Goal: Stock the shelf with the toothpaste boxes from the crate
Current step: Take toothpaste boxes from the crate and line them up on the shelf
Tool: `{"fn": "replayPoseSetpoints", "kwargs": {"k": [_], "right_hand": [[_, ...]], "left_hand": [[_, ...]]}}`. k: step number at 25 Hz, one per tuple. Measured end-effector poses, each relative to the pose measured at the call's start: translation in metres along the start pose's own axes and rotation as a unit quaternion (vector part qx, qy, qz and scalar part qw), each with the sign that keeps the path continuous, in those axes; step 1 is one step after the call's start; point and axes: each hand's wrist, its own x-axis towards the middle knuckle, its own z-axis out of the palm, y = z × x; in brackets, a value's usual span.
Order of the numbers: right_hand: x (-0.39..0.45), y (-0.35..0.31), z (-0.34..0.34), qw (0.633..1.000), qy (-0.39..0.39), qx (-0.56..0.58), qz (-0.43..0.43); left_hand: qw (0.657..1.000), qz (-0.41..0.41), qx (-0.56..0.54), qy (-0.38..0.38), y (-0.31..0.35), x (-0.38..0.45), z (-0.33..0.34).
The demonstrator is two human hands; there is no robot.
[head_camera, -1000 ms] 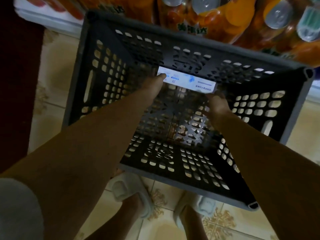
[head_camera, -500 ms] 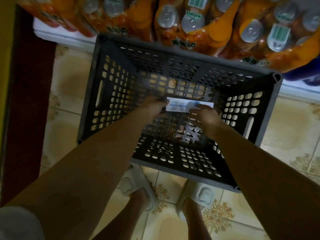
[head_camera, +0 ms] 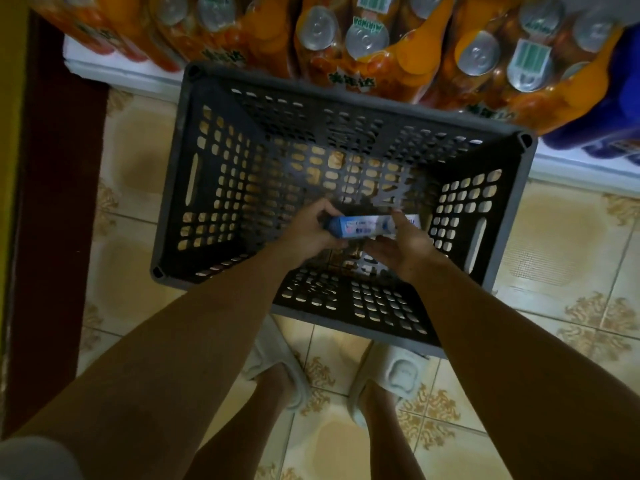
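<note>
A dark perforated plastic crate (head_camera: 194, 174) stands on the tiled floor below me. Above its inside I hold one white and blue toothpaste box (head_camera: 360, 227), lying crosswise. My left hand (head_camera: 308, 233) grips the box's left end with curled fingers. My right hand (head_camera: 403, 249) holds the right part, thumb on top and fingers under it. No other box shows in the crate; only its holed bottom is visible.
Shrink-wrapped packs of orange soda cans (head_camera: 346, 39) sit on a low white shelf (head_camera: 117, 71) just behind the crate. A blue pack (head_camera: 609, 119) lies at the right. A dark red panel (head_camera: 52, 202) runs along the left. My feet in pale slippers (head_camera: 398, 372) stand by the crate's near edge.
Both hands have lifted the toothpaste box up from the crate's far wall and drawn it toward me. The view has pulled back, so the crate looks smaller.
</note>
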Motion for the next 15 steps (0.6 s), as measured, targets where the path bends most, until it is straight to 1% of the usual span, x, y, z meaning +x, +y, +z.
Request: {"fn": "replayPoseSetpoints", "kwargs": {"k": [4, 6, 8, 11, 12, 13, 15], "right_hand": [[-0.022, -0.007, 0.003, 0.999, -0.022, 0.015, 0.023], [-0.031, -0.01, 0.01, 0.999, -0.028, 0.01, 0.04], [-0.041, -0.012, 0.018, 0.998, -0.025, 0.005, 0.05], [-0.063, -0.014, 0.028, 0.998, -0.027, 0.017, 0.047], [-0.072, -0.015, 0.031, 0.999, -0.027, 0.013, 0.037], [-0.081, -0.016, 0.033, 0.999, -0.029, 0.009, 0.021], [-0.11, -0.024, 0.035, 0.999, -0.033, -0.017, -0.016]], "left_hand": [[0.999, 0.014, -0.029, -0.008, 0.002, -0.023, -0.016], [0.999, 0.027, -0.02, -0.012, 0.007, -0.033, -0.026], [0.999, 0.038, -0.01, -0.017, 0.017, -0.045, -0.037], [0.998, 0.034, -0.037, -0.027, 0.038, -0.067, -0.056], [0.997, 0.016, -0.057, -0.048, 0.045, -0.075, -0.064], [0.992, -0.018, -0.087, -0.084, 0.055, -0.083, -0.071], [0.97, -0.085, -0.142, -0.181, 0.079, -0.102, -0.087]]}}
